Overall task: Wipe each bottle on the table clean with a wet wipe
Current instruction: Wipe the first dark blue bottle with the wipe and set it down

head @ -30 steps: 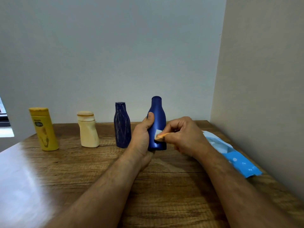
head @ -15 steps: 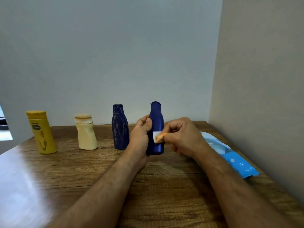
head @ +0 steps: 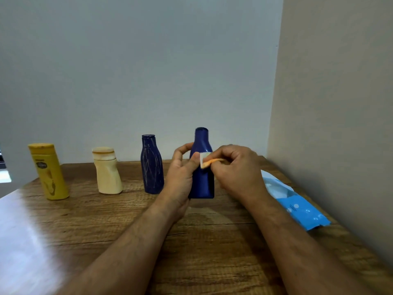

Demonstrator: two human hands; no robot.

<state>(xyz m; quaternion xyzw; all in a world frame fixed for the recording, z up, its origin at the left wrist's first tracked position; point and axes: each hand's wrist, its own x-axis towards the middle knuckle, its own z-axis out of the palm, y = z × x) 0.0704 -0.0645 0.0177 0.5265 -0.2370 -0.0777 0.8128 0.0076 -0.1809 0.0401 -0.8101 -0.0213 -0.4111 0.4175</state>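
My left hand [head: 180, 175] grips a smooth dark blue bottle [head: 203, 184] from its left side, upright with its base close to the wooden table [head: 106, 231]. My right hand [head: 236, 169] pinches a small folded wet wipe [head: 205, 159], white with an orange stain, against the bottle's shoulder. To the left stand a second dark blue bottle [head: 152, 165] marked with pale streaks, a cream bottle [head: 107, 171] with a smudged cap, and a yellow bottle [head: 49, 171].
A blue wet-wipe pack [head: 297, 203] lies on the table at the right, close to the beige side wall [head: 340, 124]. A grey wall runs behind the row of bottles. Glare covers the table's left corner.
The wipe and my right hand have moved up the held bottle from its middle to its shoulder. My left hand's fingers have shifted higher around the bottle.
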